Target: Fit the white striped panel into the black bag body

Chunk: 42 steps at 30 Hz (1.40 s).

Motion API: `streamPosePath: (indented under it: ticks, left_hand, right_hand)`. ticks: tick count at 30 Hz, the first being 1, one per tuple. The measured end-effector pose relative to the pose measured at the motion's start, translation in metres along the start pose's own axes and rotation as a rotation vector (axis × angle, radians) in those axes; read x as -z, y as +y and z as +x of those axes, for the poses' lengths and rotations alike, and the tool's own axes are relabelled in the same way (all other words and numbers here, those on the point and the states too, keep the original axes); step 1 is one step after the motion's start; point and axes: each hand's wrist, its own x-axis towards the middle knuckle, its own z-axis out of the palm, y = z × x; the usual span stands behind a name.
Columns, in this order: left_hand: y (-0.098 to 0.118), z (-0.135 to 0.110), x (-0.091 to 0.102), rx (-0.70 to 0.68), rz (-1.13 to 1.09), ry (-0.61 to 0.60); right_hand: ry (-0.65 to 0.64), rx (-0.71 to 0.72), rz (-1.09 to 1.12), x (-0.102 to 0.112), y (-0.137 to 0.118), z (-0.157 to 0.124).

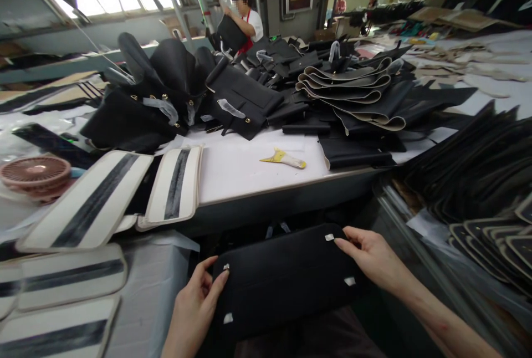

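Below the table's front edge I hold a flat black panel (282, 280) with rounded corners. Small whitish tabs (349, 281) show near its corners. My left hand (198, 300) grips the panel's left end, thumb on the face beside the upper left tab, fingers partly behind. At the upper right corner, my right hand (368, 250) pinches the panel between thumb and fingers, close to the tab there. The fingers behind the panel are hidden. Beyond it, a yellow and white pointed tool (285, 158) lies on the white tabletop (245, 172).
Cream panels with dark stripes (100, 200) and a pink fan (35, 175) are at the left. Black bag pieces (249, 97) and folded black sheets (357, 92) cover the table's far side. Stacked black panels (477, 164) stand right. Behind the table, a person (245, 20) handles a black piece.
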Motion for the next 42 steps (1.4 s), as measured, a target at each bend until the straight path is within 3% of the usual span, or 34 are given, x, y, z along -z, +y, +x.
streamPosePath:
  ticks: [8,12,14,16,18,20,25,28,30,33,38,42]
  left_hand:
    - [-0.020,-0.014,-0.001,0.140,-0.106,-0.044]
    - [-0.008,-0.010,0.000,0.125,-0.122,-0.025]
    - [0.002,-0.009,0.003,0.085,-0.080,-0.032]
    - [0.012,-0.010,0.007,0.024,-0.001,-0.027]
    - [0.020,-0.010,0.010,-0.024,0.065,0.007]
    - [0.025,-0.009,0.012,-0.030,0.050,0.031]
    - [0.024,-0.002,0.006,0.148,-0.462,-0.060]
    - [0.023,-0.003,0.001,0.222,-0.614,-0.099]
    - [0.022,-0.007,0.000,0.234,-0.678,-0.101]
    - [0.016,-0.014,0.003,0.213,-0.724,-0.091]
    - [0.001,-0.022,0.009,0.145,-0.643,0.005]
    - [-0.001,-0.028,0.012,0.031,-0.366,0.119]
  right_hand:
    - [0.022,-0.080,-0.031,-0.014,0.014,0.000]
    - [-0.053,-0.092,0.104,-0.012,0.019,0.001]
    - [-0.016,-0.079,0.017,-0.011,0.022,0.002]
    - [0.170,0.036,-0.223,-0.010,0.021,0.002]
    - [0.365,0.238,-0.448,-0.014,0.010,-0.001]
    - [0.410,0.452,-0.534,-0.029,-0.011,-0.010]
    - [0.033,0.824,-0.501,-0.111,-0.079,-0.048]
    - [-0.105,0.835,-0.561,-0.158,-0.103,-0.058]
    - [-0.177,0.774,-0.628,-0.175,-0.111,-0.057]
    - [-0.234,0.721,-0.689,-0.184,-0.116,-0.053]
    - [-0.279,0.751,-0.660,-0.185,-0.115,-0.055]
    - [-0.216,0.806,-0.430,-0.162,-0.101,-0.055]
